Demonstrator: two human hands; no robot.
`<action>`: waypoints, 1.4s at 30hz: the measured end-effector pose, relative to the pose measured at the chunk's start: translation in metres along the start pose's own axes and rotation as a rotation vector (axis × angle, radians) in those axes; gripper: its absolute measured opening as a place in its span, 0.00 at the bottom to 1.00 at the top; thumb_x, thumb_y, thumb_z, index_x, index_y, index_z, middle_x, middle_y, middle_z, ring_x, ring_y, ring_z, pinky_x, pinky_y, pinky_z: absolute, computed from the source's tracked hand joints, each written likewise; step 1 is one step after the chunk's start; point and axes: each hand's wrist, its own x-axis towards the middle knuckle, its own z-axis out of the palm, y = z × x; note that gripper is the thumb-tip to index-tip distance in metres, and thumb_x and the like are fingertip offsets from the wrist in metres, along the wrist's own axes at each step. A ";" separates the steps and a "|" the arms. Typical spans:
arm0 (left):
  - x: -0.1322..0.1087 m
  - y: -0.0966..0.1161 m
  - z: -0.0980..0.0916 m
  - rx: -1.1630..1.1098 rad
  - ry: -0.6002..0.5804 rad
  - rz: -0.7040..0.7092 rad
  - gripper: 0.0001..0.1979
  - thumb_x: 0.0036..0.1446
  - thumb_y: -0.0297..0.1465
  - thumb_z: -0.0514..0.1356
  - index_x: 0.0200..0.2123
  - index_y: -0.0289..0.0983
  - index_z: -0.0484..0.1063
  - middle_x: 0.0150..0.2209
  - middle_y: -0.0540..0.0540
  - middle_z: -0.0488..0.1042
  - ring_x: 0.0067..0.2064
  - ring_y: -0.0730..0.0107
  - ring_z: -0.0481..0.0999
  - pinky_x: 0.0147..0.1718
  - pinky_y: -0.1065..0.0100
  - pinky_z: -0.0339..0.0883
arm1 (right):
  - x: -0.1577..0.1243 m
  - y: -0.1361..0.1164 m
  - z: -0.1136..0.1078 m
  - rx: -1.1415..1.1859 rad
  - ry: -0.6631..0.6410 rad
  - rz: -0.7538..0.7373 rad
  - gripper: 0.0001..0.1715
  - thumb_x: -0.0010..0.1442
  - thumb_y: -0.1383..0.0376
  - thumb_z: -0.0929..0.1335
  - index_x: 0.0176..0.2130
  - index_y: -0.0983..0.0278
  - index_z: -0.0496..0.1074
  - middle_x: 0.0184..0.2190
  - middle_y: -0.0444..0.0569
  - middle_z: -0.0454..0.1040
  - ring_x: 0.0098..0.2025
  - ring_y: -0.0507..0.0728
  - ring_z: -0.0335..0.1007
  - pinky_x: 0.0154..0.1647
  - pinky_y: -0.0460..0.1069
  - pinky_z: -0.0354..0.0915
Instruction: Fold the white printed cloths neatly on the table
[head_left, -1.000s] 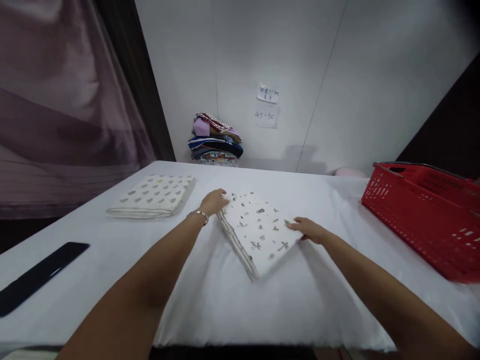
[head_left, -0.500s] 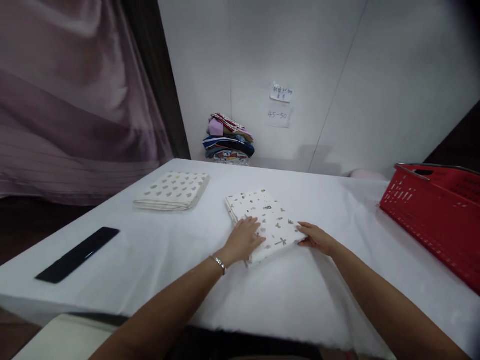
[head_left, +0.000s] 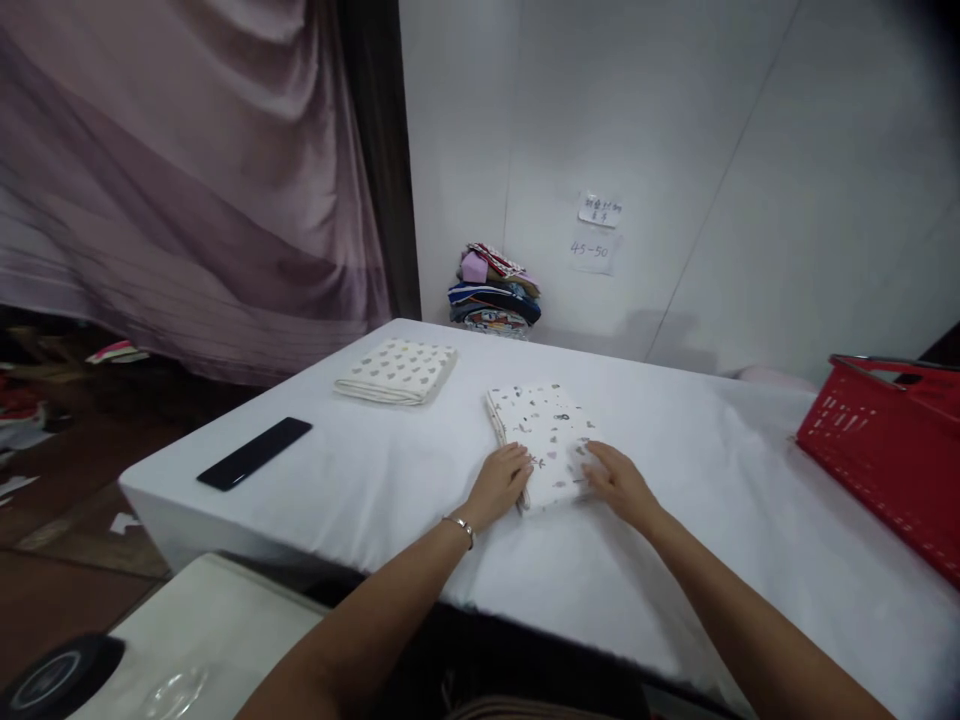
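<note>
A folded white cloth with small dark prints lies in the middle of the white table. My left hand rests on its near left corner, fingers stretched flat, a thin bracelet on the wrist. My right hand lies flat on the near right corner, fingers spread. Both hands press on the cloth and hold nothing. A second folded white cloth with grey prints lies further left on the table.
A black flat slab lies near the table's left edge. A red plastic basket stands at the right. A pile of folded coloured clothes sits at the back by the wall. A pale stool is below left.
My left hand slid from the cloth's far left corner to its near left corner. My right hand moved slightly inward onto the cloth. The view shifted back and left.
</note>
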 end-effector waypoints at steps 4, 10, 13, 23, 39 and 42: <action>0.007 -0.014 -0.005 -0.093 0.194 -0.216 0.12 0.58 0.31 0.52 0.40 0.39 0.74 0.48 0.48 0.73 0.52 0.69 0.68 0.54 0.67 0.59 | -0.004 -0.039 0.024 -0.013 -0.165 -0.159 0.29 0.63 0.53 0.57 0.59 0.61 0.60 0.60 0.52 0.60 0.63 0.61 0.50 0.61 0.61 0.46; 0.031 -0.028 -0.022 -0.100 0.223 -0.494 0.11 0.56 0.31 0.53 0.35 0.37 0.75 0.38 0.47 0.77 0.40 0.68 0.74 0.41 0.70 0.65 | -0.018 -0.045 0.052 -0.175 -0.192 -0.358 0.31 0.62 0.55 0.60 0.61 0.61 0.55 0.63 0.54 0.54 0.64 0.61 0.46 0.61 0.63 0.44; 0.045 -0.026 -0.020 -0.092 0.193 -0.542 0.12 0.56 0.37 0.54 0.31 0.36 0.74 0.33 0.46 0.78 0.37 0.67 0.75 0.36 0.69 0.64 | -0.021 -0.042 0.055 -0.214 -0.144 -0.392 0.30 0.62 0.58 0.60 0.62 0.61 0.55 0.63 0.53 0.54 0.64 0.61 0.46 0.61 0.63 0.45; 0.073 -0.034 -0.006 -0.030 0.123 -0.682 0.13 0.50 0.39 0.58 0.33 0.35 0.73 0.37 0.40 0.77 0.40 0.59 0.75 0.33 0.68 0.63 | -0.031 -0.058 0.070 -0.207 -0.051 -0.405 0.33 0.60 0.64 0.60 0.64 0.61 0.50 0.62 0.53 0.54 0.64 0.63 0.45 0.60 0.66 0.44; 0.093 -0.047 -0.007 0.007 0.225 -0.711 0.18 0.51 0.47 0.55 0.31 0.37 0.66 0.38 0.40 0.74 0.40 0.59 0.73 0.32 0.66 0.60 | -0.031 -0.057 0.071 -0.153 -0.095 -0.478 0.37 0.61 0.68 0.58 0.65 0.60 0.42 0.63 0.49 0.54 0.64 0.62 0.46 0.61 0.65 0.44; 0.100 -0.054 -0.008 0.024 0.259 -0.732 0.18 0.51 0.46 0.56 0.33 0.36 0.65 0.42 0.39 0.72 0.42 0.59 0.72 0.34 0.66 0.60 | -0.031 -0.056 0.072 -0.144 -0.086 -0.483 0.37 0.61 0.68 0.58 0.66 0.59 0.41 0.62 0.49 0.54 0.64 0.62 0.46 0.61 0.64 0.45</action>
